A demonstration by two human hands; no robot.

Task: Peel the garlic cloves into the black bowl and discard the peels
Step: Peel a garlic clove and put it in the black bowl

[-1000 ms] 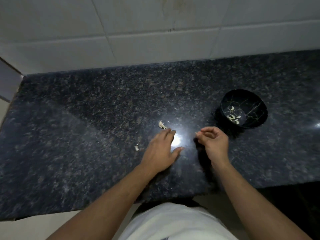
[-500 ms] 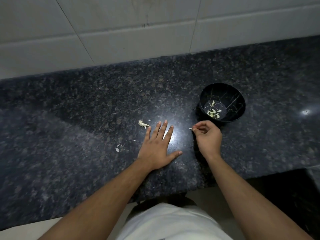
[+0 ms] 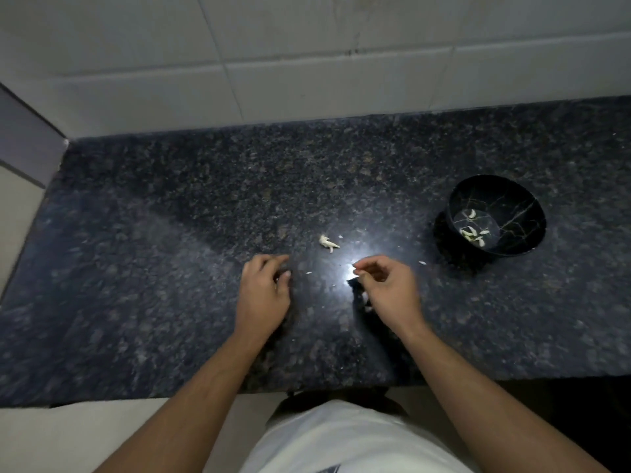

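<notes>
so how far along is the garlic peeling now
Mostly done, it seems. Several peeled cloves already lie in the black bowl. The left hand is curled at the granite countertop; the right hand pinches something too small to identify. Still left: a clump of peel beyond the hands and small flakes need discarding. No unpeeled cloves are visible.

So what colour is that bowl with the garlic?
Black bowl with thin pale crack-like lines, head view.
</notes>
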